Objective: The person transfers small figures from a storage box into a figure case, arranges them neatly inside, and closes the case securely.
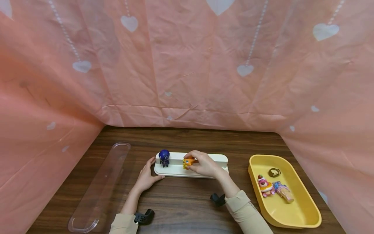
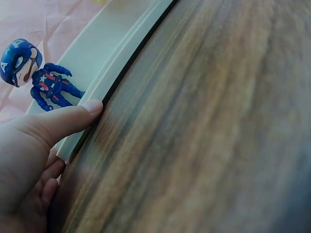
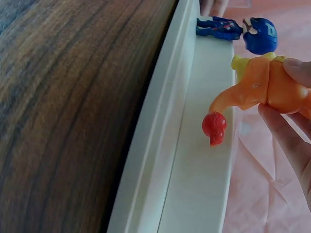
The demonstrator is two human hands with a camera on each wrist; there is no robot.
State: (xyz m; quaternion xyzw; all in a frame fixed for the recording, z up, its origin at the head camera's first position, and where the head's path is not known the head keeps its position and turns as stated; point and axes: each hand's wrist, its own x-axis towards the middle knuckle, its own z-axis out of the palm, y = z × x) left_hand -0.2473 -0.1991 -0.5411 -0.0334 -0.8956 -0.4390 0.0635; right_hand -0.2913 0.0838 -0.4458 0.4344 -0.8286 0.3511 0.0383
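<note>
My right hand (image 1: 205, 165) pinches an orange toy figure (image 3: 265, 86) by its upper body, over the middle of a white stepped display stand (image 1: 176, 171). The figure's tail ends in a red flame-shaped tip (image 3: 214, 127), and yellow shows on its far side. At the stand's left end, my left hand (image 1: 145, 178) holds the corner, the thumb on the front edge and the fingers round the side. A figurine in a blue helmet and suit (image 1: 164, 158) stands upright on the lower step, close by the left thumb.
On the right, a yellow tray (image 1: 304, 214) holds a pink bear figure (image 1: 264, 186), a blue-and-pink figure (image 1: 282, 191) and a small brown round piece (image 1: 274, 172). A long clear plastic cover (image 1: 99, 188) lies at the left. Pink heart-printed cloth (image 1: 187, 65) hangs round the dark wooden table (image 1: 181, 204).
</note>
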